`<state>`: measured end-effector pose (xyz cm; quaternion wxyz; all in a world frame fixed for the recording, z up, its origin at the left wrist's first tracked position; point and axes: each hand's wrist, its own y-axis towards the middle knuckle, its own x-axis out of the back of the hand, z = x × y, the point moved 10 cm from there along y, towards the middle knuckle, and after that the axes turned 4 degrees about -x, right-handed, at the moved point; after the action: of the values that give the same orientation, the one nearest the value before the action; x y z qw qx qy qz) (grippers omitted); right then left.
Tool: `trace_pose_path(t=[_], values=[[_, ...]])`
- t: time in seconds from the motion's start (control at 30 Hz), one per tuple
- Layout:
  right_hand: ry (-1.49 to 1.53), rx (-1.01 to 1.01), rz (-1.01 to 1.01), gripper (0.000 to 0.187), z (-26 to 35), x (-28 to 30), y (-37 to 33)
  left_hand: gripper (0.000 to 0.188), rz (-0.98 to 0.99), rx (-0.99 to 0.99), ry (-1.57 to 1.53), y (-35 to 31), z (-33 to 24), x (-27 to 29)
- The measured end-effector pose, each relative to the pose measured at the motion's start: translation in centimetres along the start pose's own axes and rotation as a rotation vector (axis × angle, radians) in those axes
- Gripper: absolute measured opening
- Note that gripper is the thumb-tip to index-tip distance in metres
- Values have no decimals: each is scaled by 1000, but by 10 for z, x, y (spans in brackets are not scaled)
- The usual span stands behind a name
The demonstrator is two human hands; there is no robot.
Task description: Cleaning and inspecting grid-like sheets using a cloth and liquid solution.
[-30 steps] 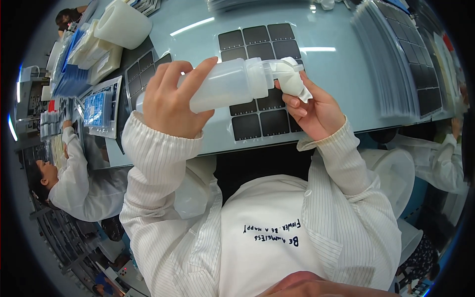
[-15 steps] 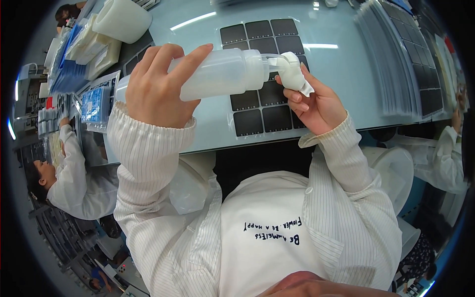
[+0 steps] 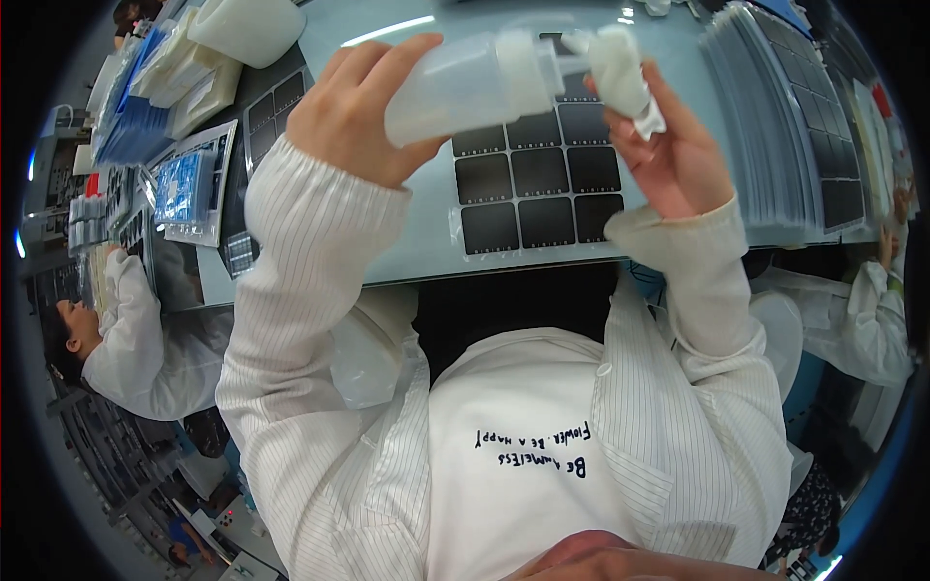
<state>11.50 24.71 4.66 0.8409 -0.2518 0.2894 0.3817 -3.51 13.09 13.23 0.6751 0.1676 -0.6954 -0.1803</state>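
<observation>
My left hand (image 3: 354,121) is wrapped round a translucent white squeeze bottle (image 3: 450,89), which lies nearly on its side with its cap end to the right and raised a little. A crumpled white cloth (image 3: 620,76) is pinched in the fingers of my right hand (image 3: 673,150). The bottle's spout points at the cloth; motion blur hides whether they touch. Both hands are held above a sheet of dark rectangular panels (image 3: 539,174) set in a grid on the glass-topped table (image 3: 402,242).
On the right stands a thick stack of clear-edged sheets (image 3: 765,126). Packs of film and blue-edged sheets (image 3: 174,92), a white roll (image 3: 250,29) and a small blue pack (image 3: 184,189) lie on the left. Co-workers in white sit at either side, one of them (image 3: 136,349) at left.
Both my hands have moved up and to the right, away from my body, with the bottle and cloth still held. The bottle's cap end has risen, and more of the dark panels shows.
</observation>
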Motion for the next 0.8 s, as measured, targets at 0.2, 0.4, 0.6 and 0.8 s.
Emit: trace_pose_path(t=[0.2,0.4,0.6,0.8], values=[[-824,286,-127,29,35,10,16,62,75,194,-156,28,20,-5],[-1413,547,198,29,-35,-15,-8,63,-310,651,-531,17,153,-42],[-1590,665,284,29,-40,-21,1,73,-523,710,-463,1,200,-65],[-1637,733,-50,28,-9,7,23,65,-567,618,-394,-60,183,-48]])
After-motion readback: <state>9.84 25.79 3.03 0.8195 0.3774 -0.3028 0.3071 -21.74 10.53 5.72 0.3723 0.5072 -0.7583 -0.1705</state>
